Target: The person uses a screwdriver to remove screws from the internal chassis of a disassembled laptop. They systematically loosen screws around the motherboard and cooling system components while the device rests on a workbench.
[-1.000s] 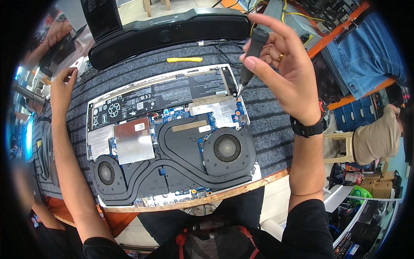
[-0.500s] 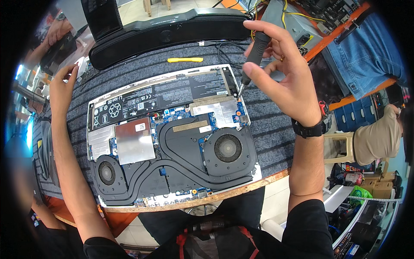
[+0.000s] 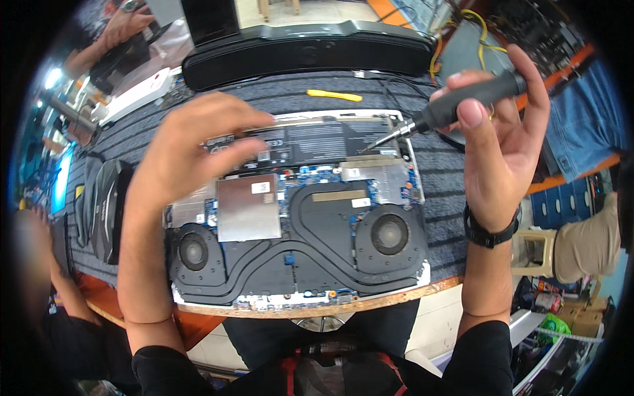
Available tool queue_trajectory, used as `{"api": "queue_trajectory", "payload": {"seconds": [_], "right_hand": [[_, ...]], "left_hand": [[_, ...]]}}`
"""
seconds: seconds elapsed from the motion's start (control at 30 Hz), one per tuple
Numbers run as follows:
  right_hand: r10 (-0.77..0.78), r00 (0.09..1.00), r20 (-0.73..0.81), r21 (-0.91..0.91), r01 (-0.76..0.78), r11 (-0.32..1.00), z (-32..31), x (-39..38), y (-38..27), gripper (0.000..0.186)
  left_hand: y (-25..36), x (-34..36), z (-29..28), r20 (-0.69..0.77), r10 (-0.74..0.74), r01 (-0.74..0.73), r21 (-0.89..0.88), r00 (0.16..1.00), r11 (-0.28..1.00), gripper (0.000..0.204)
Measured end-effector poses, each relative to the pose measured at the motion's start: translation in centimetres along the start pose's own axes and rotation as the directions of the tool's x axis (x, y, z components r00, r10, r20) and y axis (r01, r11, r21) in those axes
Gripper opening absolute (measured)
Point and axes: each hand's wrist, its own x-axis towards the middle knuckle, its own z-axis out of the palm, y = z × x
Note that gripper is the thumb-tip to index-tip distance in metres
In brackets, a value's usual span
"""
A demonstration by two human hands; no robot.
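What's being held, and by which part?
The right hand holds a black-handled, metal-shafted screwdriver by its handle; the left hand appears to hold nothing.

Electronics repair workshop, opened laptop, screwdriver

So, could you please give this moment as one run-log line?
right hand: holds screwdriver | left hand: open, over battery | laptop: fans exposed

screwdriver handle: matt plastic | shield plate: smooth metal | mat: rough cloth
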Motion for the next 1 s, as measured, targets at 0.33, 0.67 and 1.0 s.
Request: {"api": "queue_trajectory", "payload": {"seconds": [0.33, 0.67, 1.0], "right_hand": [[0.007, 0.998, 0.056, 0.121, -0.013, 0.993, 5.5, -2.5, -0.3, 0.069], [-0.022, 0.997, -0.077, -0.038, 0.019, 0.999, 3.1, -2.0, 0.6, 0.064], [-0.052, 0.997, -0.057, -0.118, 0.045, 0.992, 2.4, -2.0, 1.0, 0.063]], "left_hand": [[1.8, -0.4, 2.1, 0.033, 0.093, -0.081, -0.27, 0.995, 0.96, 0.017], [-11.7, -5.2, -4.5, -0.314, -0.44, 0.526, 0.289, 0.841, 0.8, 0.025], [-16.5, -7.8, -3.6, -0.343, -0.589, 0.681, 0.407, 0.732, 0.609, 0.024]]}}
